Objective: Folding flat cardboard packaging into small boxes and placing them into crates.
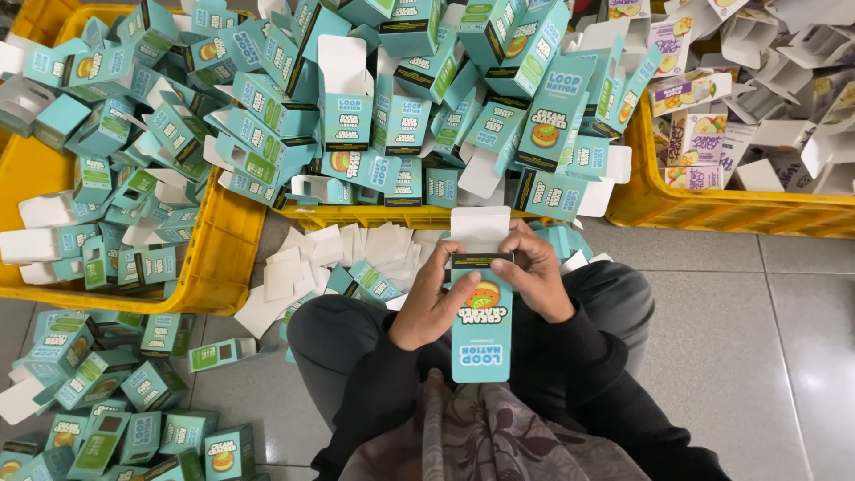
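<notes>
From my feed: yellow crate (209, 267) stuffed with teal boxes on the left, then my left hand (434, 303) and right hand (533, 281) both gripping one teal carton (482, 334) over my lap, white flap up, fingers curled round its top. Lilac boxes (695, 134) far right.

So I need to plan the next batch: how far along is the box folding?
Done: folded teal boxes heap in the yellow crate and on the floor at left. In hand: the left hand and right hand hold one teal carton, its top flap open. Left: a stack of flat white blanks lies ahead of the knees.
</notes>
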